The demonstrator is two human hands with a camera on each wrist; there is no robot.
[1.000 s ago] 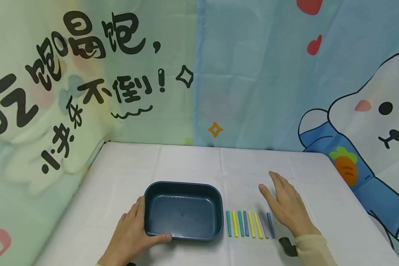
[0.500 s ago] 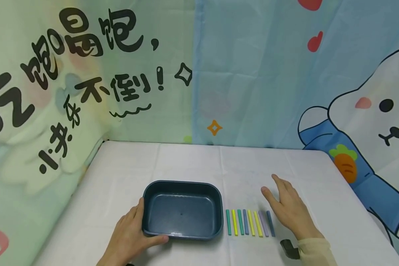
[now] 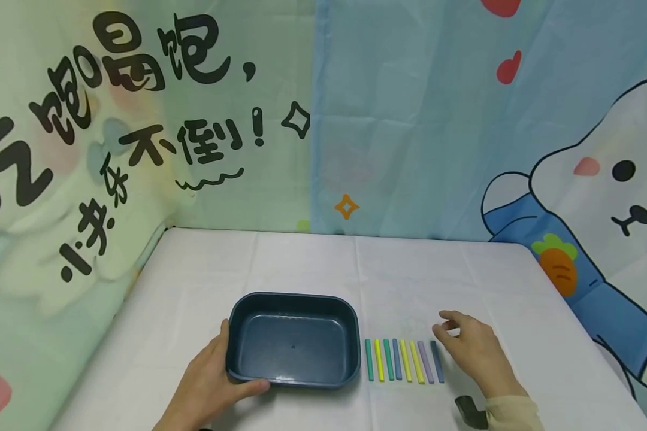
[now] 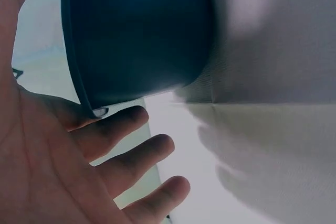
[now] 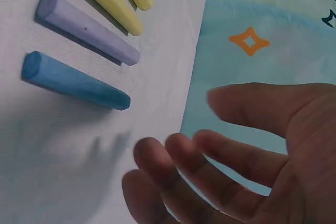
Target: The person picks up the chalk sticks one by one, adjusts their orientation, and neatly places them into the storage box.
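A dark blue rectangular container (image 3: 302,383) sits on the table. My left hand (image 3: 202,377) holds its left end, thumb along the front rim and fingers at the left side; the left wrist view shows the other fingers (image 4: 139,161) spread apart below its wall. To the container's right lies a row of several chalk sticks, green (image 3: 369,360), yellow (image 3: 380,360), blue and purple (image 5: 86,27). Just beyond the row's right end, my right hand (image 3: 477,353) hovers with fingers loosely bent, holding nothing. Closest to it is the dark blue chalk stick (image 5: 76,80), not touched.
A white cloth (image 3: 302,263) covers the table. Printed curtains (image 3: 399,120) hang behind it and on the left side. A dark patch (image 3: 470,412) lies beside the right sleeve (image 3: 512,413).
My right hand has come down and nearer to the dark blue chalk, its fingers bending from a straighter pose. The left hand stays at the container, and the head view has shifted slightly.
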